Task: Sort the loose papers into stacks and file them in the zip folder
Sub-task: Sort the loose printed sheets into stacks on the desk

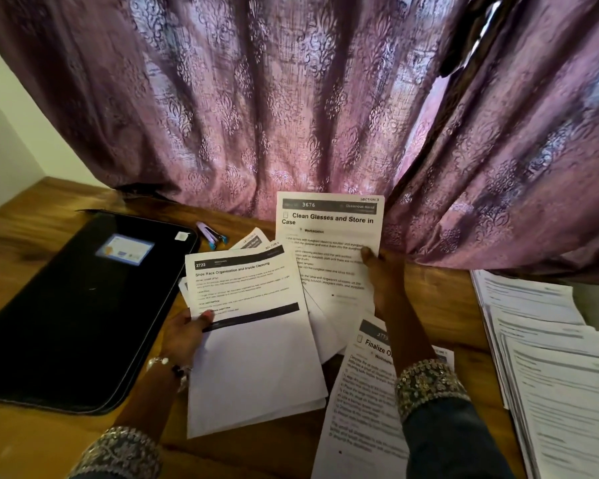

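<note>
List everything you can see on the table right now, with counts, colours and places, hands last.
Black zip folder: one, closed, left on the brown wooden table.
Small purple stapler: one, beside the folder's far corner.
White "Shoe Rack" sheaf: one bundle, centre.
White "Clean Glasses" sheet: one, raised, centre back.
White "Finalize" sheet: one, lying near centre-right.
White printed paper stack: one fanned pile, far right.
Purple patterned curtain: behind the table.
Left hand: grip on the sheaf's left edge.
Right hand: grip on the "Clean Glasses" sheet.
</note>
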